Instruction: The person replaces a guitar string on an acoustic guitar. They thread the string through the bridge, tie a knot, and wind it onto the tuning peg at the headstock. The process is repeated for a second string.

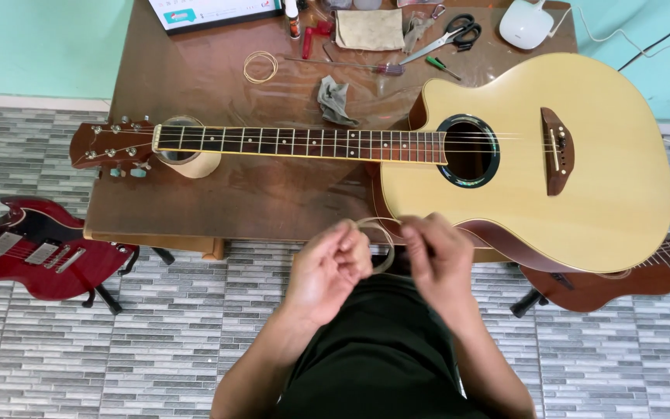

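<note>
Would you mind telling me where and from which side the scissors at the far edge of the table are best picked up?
Grip the scissors at the black finger loops, coming from the right. They lie flat with the loops pointing right and the blades angling left toward the screwdriver, so the handles are probably the safer hold.

Brown wooden table (195, 77), grey brick-pattern tiled floor (157, 341), pale turquoise wall (40, 46), white skirting (32, 102)

We count three guitars: one pale acoustic guitar (521, 155) on the table, one red electric guitar (32, 244) on the floor at left, and one brown guitar (622, 283) at right. We see two hands, left hand (327, 271) and right hand (436, 260), and two coiled strings, one held coil (381, 240) and one loose coil (260, 67). There are also one pair of scissors (447, 37), two screwdrivers (381, 68), one roll of tape (191, 159) and one grey rag (335, 99).
</note>
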